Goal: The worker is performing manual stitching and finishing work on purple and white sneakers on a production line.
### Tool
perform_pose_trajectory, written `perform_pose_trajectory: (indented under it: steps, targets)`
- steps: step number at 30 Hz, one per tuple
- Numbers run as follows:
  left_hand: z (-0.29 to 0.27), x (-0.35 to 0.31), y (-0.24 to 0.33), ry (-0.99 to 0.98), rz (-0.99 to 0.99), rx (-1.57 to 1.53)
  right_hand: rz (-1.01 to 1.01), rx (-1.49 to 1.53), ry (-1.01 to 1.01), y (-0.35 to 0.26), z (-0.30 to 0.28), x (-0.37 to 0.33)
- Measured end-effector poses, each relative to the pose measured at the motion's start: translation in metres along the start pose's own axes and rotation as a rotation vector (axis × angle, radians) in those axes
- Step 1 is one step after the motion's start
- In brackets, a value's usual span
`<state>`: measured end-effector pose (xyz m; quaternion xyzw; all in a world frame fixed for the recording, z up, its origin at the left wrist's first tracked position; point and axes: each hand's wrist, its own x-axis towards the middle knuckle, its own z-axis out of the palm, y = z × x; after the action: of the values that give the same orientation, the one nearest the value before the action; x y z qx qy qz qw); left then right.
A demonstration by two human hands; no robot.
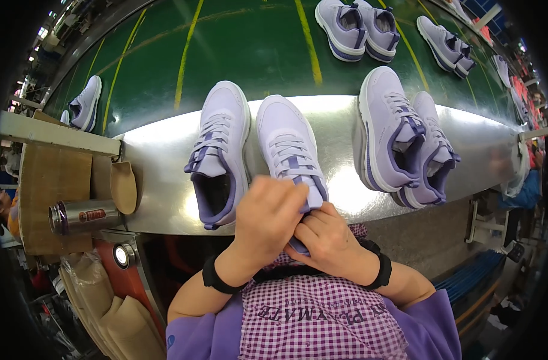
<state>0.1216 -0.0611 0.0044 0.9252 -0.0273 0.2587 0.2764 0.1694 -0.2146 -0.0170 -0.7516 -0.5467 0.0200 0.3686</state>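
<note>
A pale lilac sneaker lies on the metal ledge, its toe pointing away and its heel toward me. Both my hands are closed around its collar and heel. My left hand covers the left side of the opening, its fingers bent inward. On the other side, my right hand grips near the heel and tongue. What lies between the fingers is hidden. Just left of it stands a matching sneaker, untouched, its opening facing me. Each wrist wears a black band.
Another lilac pair leans together on the metal ledge at the right. More pairs sit on the green belt with yellow lines. At the left are a steel tumbler, a tan insole-shaped piece and a cardboard panel.
</note>
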Motion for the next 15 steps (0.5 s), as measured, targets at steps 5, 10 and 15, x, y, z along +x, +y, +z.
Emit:
perform_pose_trajectory:
  steps: [5, 10, 15]
  targets:
    - [-0.019, 0.025, 0.002, -0.268, 0.405, 0.103, -0.043, 0.028, -0.073, 0.005, -0.004, 0.003]
    - [-0.013, 0.016, -0.003, -0.258, 0.267, 0.059, -0.075, 0.066, -0.059, 0.007, -0.005, 0.006]
    - [-0.019, -0.020, 0.009, -0.007, -0.311, -0.228, -0.036, 0.103, -0.090, 0.009, -0.004, 0.005]
